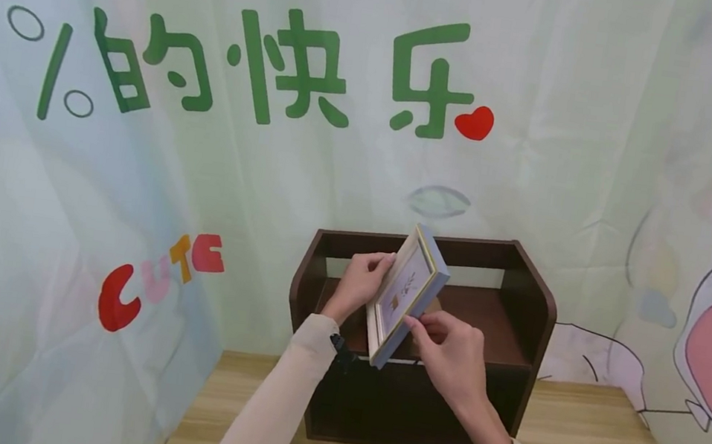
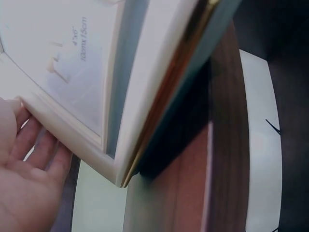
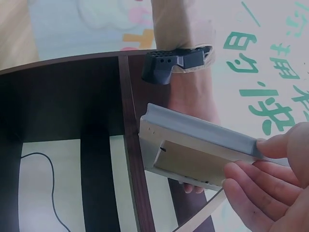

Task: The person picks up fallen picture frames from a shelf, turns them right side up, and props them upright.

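A picture frame (image 1: 406, 289) with a pale front and grey-blue sides is held tilted above a dark brown desktop shelf (image 1: 513, 329). In the head view, my left hand (image 1: 358, 282) grips its left edge. My right hand (image 1: 456, 359) pinches the lower right side with thumb and fingers. The left wrist view has the front of the picture frame (image 2: 77, 63) close up, with size print on the insert and the left fingers behind its edge. In the right wrist view, the picture frame (image 3: 193, 145) turns its back, with a recessed panel, toward the right fingertips (image 3: 236, 174).
The shelf stands on a wood-grain table (image 1: 612, 428) and has raised sides and a back rail. Behind and beside it hangs a printed cloth backdrop (image 1: 266, 188) with green characters. A thin dark cable (image 3: 52, 179) shows past the shelf in the right wrist view.
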Demonstrator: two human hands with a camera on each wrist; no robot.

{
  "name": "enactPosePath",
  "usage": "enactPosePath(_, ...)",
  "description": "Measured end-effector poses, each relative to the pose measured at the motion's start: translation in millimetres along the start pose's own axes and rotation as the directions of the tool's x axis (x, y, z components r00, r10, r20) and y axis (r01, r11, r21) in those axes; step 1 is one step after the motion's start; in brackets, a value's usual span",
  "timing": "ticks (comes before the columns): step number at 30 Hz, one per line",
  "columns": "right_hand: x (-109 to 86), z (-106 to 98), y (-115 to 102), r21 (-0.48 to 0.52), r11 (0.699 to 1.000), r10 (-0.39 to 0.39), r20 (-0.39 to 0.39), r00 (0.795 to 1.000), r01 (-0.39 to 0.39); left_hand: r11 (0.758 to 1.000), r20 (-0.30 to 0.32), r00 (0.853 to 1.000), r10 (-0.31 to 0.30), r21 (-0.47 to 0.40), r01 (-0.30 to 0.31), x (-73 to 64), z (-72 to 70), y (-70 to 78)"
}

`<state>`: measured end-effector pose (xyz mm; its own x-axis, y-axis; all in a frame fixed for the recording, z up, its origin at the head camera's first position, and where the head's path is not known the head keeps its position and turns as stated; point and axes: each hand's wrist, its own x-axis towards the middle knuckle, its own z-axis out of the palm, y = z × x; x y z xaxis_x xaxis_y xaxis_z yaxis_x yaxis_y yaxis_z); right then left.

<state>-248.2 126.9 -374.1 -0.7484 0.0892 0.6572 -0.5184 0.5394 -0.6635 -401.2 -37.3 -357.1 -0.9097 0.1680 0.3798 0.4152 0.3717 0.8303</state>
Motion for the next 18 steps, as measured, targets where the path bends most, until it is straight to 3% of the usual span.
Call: enactPosePath(18, 9.5, -19.2, 18.7, -0.036, 0.990, 0.135, 0.021, 0.991, -0.134, 1.000, -0.070, 0.997, -0.018, -0.018, 0.016, -16.8, -24.6, -6.3)
